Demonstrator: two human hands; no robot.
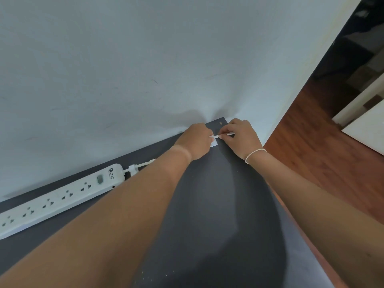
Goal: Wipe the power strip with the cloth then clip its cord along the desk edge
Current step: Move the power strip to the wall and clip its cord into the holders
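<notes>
Above, two bare hands meet at the far right corner of one dark desk (207, 204), close to the white wall (124, 59). One white power strip (60, 198) lies flat along the desk's back edge, parallel to the wall, showing five socket groups and one switch. One white cord (143, 163) leaves its right end, passes through one small white clip (133, 168) just beside the strip, and runs behind the left forearm. The left hand (196, 142) presses its closed fingers on a second white clip (214, 143) stuck to the desk. The right hand (239, 138), one pale band at its wrist, pinches a short length of cord between fingertips just right of that clip. Desk surface in front of the strip is open; the right edge drops to a wooden floor (311, 152). No cloth shows.
</notes>
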